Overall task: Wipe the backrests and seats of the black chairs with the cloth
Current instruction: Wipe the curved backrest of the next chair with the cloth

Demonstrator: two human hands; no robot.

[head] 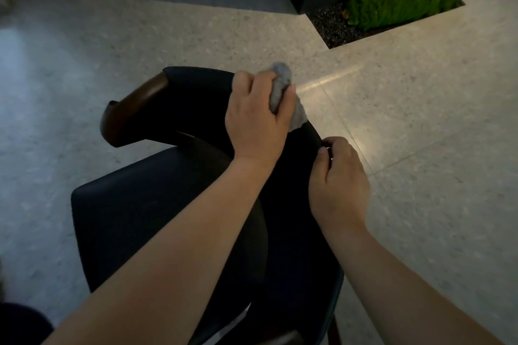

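The left hand (pixel 258 117) reaches forward with its arm outstretched, fingers curled round the grey cloth (pixel 281 78), pressing it onto the top of the backrest (pixel 193 92) (curved, black). Just beside it, the right hand (pixel 339 179) grips the backrest's rim, above the seat (pixel 134 204).

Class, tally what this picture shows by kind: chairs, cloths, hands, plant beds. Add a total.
Chairs: 1, the black chair
Cloths: 1, the grey cloth
Hands: 2, left hand and right hand
Plant beds: 1, the plant bed
Total: 5
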